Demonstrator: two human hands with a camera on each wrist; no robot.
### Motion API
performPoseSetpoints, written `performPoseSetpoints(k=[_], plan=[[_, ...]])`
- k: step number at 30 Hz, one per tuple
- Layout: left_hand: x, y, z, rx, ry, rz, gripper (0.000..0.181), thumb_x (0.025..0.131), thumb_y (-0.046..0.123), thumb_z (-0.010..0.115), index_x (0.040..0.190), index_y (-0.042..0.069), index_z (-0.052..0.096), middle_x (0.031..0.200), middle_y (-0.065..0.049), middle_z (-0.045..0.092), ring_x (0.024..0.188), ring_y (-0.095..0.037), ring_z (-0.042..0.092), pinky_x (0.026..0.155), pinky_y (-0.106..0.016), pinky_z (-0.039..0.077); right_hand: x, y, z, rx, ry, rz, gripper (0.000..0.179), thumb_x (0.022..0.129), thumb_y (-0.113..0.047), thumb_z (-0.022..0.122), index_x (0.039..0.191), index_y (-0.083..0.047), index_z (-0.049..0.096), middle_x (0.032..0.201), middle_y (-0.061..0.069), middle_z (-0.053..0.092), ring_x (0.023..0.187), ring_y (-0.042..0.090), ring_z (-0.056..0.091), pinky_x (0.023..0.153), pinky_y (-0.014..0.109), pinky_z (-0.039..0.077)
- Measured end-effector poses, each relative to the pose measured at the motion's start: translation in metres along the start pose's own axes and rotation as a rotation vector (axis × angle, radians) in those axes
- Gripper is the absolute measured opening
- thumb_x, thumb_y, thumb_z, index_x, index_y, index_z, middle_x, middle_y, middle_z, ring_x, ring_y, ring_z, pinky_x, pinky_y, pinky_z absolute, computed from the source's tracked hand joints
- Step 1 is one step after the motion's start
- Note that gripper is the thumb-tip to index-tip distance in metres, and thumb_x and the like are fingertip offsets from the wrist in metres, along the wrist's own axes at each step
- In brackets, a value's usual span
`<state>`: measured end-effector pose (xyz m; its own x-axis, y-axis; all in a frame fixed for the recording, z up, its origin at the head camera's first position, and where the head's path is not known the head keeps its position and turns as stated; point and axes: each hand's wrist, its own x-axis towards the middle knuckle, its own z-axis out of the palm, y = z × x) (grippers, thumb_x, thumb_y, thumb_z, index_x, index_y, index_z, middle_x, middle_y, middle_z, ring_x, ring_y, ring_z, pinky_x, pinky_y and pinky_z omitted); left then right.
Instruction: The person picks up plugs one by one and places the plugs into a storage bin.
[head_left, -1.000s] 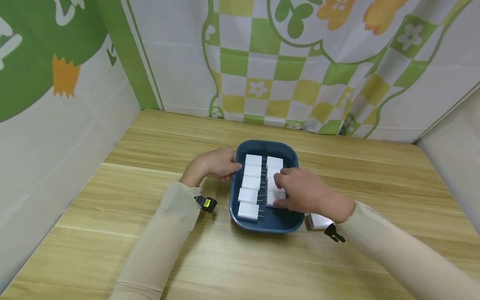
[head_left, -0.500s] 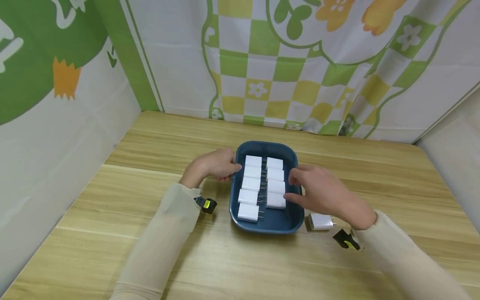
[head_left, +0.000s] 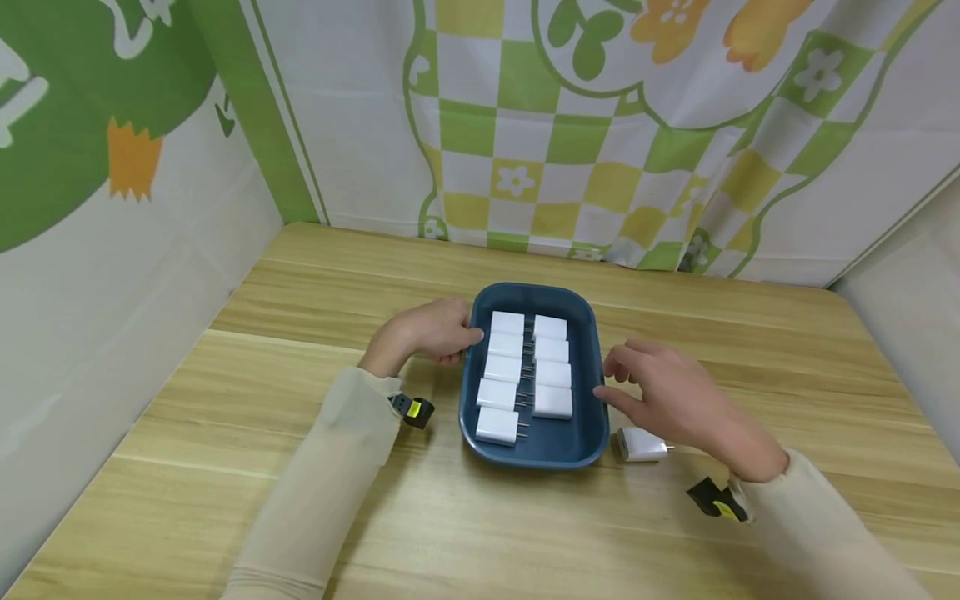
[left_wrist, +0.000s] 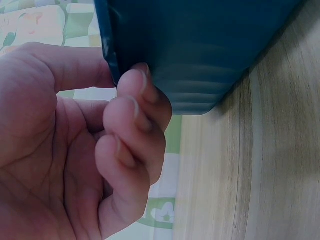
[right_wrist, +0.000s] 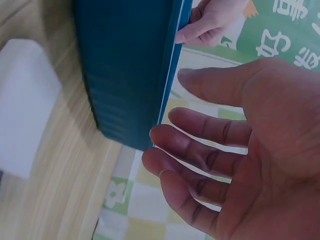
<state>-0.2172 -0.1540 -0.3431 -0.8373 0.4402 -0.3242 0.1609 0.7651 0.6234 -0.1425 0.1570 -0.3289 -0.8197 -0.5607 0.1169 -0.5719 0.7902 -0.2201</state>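
Note:
A dark blue plastic bin [head_left: 558,442] stands on the table with white plug-in chargers [head_left: 502,367] lying in two columns inside, their prongs facing the middle. My left hand [head_left: 431,327] pinches the bin's left rim between thumb and curled fingers, as the left wrist view also shows. By the right rim hovers my right hand [head_left: 667,387], its fingers relaxed and holding nothing; the right wrist view shows a bare palm [right_wrist: 285,165]. One more white charger [head_left: 641,445] lies on the table just right of the bin, below my right hand, prongs pointing right.
The wooden table [head_left: 337,500] runs back to a patterned curtain [head_left: 555,150] in green, yellow and white. A pale wall covering [head_left: 135,292] borders the left side. Black wrist straps [head_left: 416,410] hang at both cuffs.
My right hand has drawn back rightward from the chargers in the right column, out past the bin's rim, uncovering them and the loose charger. My left hand stays on the left rim.

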Motion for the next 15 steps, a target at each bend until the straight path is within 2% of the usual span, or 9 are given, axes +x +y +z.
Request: performPoseSetpoints(k=[6,15], plan=[[-0.001,0.000,0.000,0.007,0.002,0.004,0.042,0.105,0.019,0.052,0.067,0.006,0.062,0.059,-0.005,0.060,0.049,-0.013,0.053,0.053,-0.025,0.045,-0.013,0.011,0.000,-0.012,-0.007,-0.032,0.016,0.090,-0.020,0.079,0.098,-0.009,0.069,0.089,0.001,0.065,0.077,0.021,0.064,0.065,0.039,0.052],[0.000,0.001,0.000,0.003,0.004,0.011,0.043,0.105,0.018,0.051,0.065,0.006,0.062,0.057,-0.004,0.059,0.049,-0.013,0.052,0.052,-0.024,0.044,-0.029,0.022,0.004,-0.018,-0.209,-0.020,0.047,0.081,-0.032,0.087,0.118,-0.009,0.070,0.111,0.005,0.066,0.098,0.027,0.065,0.081,0.049,0.054]])
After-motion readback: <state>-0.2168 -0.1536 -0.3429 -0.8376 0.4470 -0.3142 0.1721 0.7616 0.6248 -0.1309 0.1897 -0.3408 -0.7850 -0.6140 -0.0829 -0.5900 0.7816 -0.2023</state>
